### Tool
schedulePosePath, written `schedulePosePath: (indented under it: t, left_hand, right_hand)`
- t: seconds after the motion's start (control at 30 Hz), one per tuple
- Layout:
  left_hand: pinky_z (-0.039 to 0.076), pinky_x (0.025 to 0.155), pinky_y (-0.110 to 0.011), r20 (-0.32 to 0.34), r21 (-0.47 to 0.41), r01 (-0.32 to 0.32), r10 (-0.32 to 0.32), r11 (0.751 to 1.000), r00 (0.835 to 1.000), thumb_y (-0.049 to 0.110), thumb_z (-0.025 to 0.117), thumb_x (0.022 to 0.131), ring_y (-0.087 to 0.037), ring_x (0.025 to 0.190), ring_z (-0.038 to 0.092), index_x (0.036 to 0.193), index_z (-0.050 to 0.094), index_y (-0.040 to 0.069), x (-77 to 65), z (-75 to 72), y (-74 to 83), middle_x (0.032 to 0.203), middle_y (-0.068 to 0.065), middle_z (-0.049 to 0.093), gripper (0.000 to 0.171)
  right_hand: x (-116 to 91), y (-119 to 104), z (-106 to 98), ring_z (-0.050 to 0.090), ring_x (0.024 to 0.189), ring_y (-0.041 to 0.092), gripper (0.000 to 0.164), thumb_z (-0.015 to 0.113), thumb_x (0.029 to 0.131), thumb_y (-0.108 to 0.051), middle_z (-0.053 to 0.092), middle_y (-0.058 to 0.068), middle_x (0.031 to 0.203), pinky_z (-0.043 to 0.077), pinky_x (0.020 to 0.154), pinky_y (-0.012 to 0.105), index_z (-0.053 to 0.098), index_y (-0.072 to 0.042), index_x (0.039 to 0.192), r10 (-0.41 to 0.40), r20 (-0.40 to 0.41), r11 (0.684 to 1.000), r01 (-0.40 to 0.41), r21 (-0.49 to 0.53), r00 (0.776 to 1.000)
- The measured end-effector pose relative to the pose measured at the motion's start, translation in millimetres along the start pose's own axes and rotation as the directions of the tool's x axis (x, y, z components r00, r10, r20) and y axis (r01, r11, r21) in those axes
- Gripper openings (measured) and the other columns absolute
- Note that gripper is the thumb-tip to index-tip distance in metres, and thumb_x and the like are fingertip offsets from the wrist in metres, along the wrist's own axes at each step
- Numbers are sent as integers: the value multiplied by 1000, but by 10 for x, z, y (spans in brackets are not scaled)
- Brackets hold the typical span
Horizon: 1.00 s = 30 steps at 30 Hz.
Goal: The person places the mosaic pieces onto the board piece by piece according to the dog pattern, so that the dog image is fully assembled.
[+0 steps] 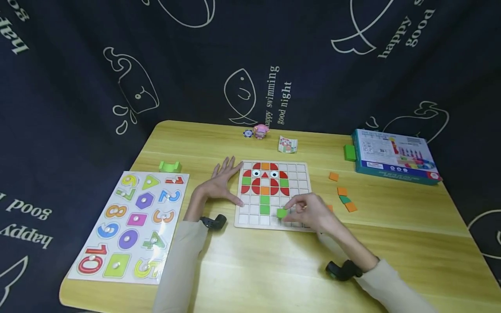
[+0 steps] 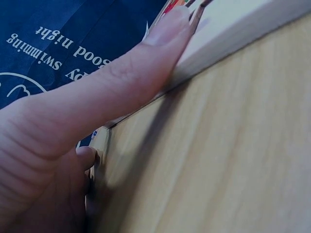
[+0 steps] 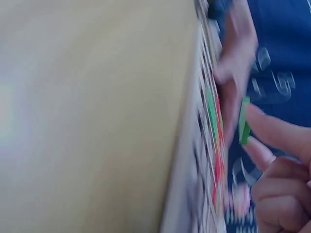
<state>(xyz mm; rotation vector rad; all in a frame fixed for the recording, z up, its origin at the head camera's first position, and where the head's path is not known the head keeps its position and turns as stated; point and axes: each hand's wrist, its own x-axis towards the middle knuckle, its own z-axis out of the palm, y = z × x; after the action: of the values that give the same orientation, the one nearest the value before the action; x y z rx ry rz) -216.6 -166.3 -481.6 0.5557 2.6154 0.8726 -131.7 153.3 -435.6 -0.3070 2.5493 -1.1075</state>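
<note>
My right hand [image 1: 311,211] pinches a green square tile [image 1: 281,213] between thumb and finger over the lower part of a white gridded board [image 1: 250,221]. In the right wrist view the green tile [image 3: 244,121] is seen edge-on, apart from the board's surface. Red, orange, green and white-eyed tiles form an owl-like pattern on the board, and two green squares [image 1: 265,204] stand in a column below it. At the board's left edge my left hand [image 1: 219,184] rests with fingers spread. Its thumb [image 2: 121,77] lies along the rim in the left wrist view.
Loose orange tiles [image 1: 342,191] and a teal tile [image 1: 345,199] lie right of the board. A toy box [image 1: 395,156] with a green block [image 1: 349,153] stands farther right. A pattern card [image 1: 287,144] and pink figurine [image 1: 261,131] sit behind; a number puzzle [image 1: 146,182] lies left.
</note>
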Motion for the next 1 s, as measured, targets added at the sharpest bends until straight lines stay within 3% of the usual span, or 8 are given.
schedulePosePath:
  t: [0.1, 0.23, 0.4, 0.57, 0.83, 1.0]
  left_hand:
    - [-14, 122, -49, 1, -1, -2, 2, 1000, 1000, 59, 88, 53, -24, 150, -21, 156, 7, 29, 18, 11, 7, 163, -5, -16, 134]
    - [-15, 122, -50, -1, -1, -17, 17, 1000, 1000, 60, 87, 52, -24, 150, -22, 156, 7, 28, 25, 14, 8, 163, -6, -16, 135]
    - [-15, 122, -50, -3, -2, -21, 21, 1000, 1000, 59, 87, 53, -24, 150, -22, 156, 6, 27, 19, 12, 2, 163, -7, -16, 135]
    - [-14, 122, -50, -10, 15, -25, 25, 1000, 1000, 59, 87, 54, -26, 150, -21, 156, 7, 27, 17, 15, -4, 163, -9, -15, 135]
    - [-14, 122, -52, -10, 24, -38, 38, 999, 999, 57, 88, 55, -27, 150, -21, 156, 6, 26, 23, 20, -9, 163, -9, -15, 134]
    - [-14, 122, -51, -6, 27, -32, 32, 999, 999, 58, 87, 54, -27, 150, -21, 156, 4, 28, 14, 15, -6, 163, -9, -17, 135]
  right_hand:
    - [76, -150, 258, 35, 54, 10, 22, 88, 67, -19, 41, -3, 54, 32, 52, 21, 73, -15, 83, -30, 16, 1000, 30, 0, 999]
    - [125, -180, 393, 38, 52, 9, 23, 90, 63, -18, 44, -4, 52, 33, 50, 21, 73, -14, 79, -56, 15, 998, 56, -36, 998]
    - [163, -136, 395, 35, 49, 6, 27, 90, 62, -19, 42, -4, 50, 32, 49, 19, 75, -15, 84, -139, 16, 989, 140, -50, 990]
    - [200, -81, 362, 27, 48, 5, 25, 87, 68, -14, 34, -5, 48, 25, 47, 16, 79, -15, 91, -217, 79, 976, 217, 5, 973]
    - [264, -91, 356, 31, 48, 6, 23, 86, 70, -16, 48, -2, 51, 26, 45, 16, 79, -17, 91, -218, 147, 976, 212, 54, 965]
    - [289, -67, 288, 31, 51, 8, 30, 85, 71, -15, 38, -2, 51, 29, 48, 17, 78, -17, 100, -203, 244, 977, 181, 111, 948]
